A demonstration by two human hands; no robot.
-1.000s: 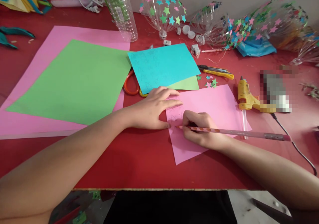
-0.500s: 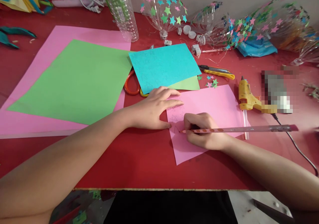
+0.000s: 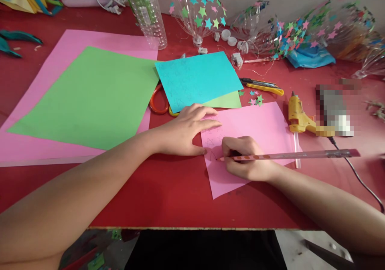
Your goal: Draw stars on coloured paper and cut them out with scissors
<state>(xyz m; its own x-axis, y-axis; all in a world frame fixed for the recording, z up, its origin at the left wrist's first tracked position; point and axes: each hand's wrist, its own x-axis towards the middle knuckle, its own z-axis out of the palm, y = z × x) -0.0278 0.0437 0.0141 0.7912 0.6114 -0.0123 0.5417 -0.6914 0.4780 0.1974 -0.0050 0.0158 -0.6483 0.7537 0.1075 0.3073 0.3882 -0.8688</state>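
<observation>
My right hand (image 3: 248,158) is closed around a pink pencil (image 3: 300,154), its tip at the left part of a pink sheet of paper (image 3: 255,123). Faint star outlines run down that sheet's left side, with an angled stroke beside the pencil tip. Spread flat, my left hand (image 3: 192,129) rests across the sheet's left edge with its fingers apart. Just beyond it lies a blue sheet (image 3: 198,77) bearing faint pencil marks, over a light green piece (image 3: 225,100). Scissors with an orange handle (image 3: 159,101) are partly hidden under the blue sheet.
Large green (image 3: 90,97) and pink (image 3: 75,39) sheets lie left. A yellow glue gun (image 3: 297,115) and a box cutter (image 3: 261,86) lie right, near small paper stars (image 3: 255,99). A plastic bottle (image 3: 147,19) and a star-covered plastic piece (image 3: 198,17) stand at the back.
The pencil's tip has shifted very slightly on the pink sheet. Both hands otherwise stay in place.
</observation>
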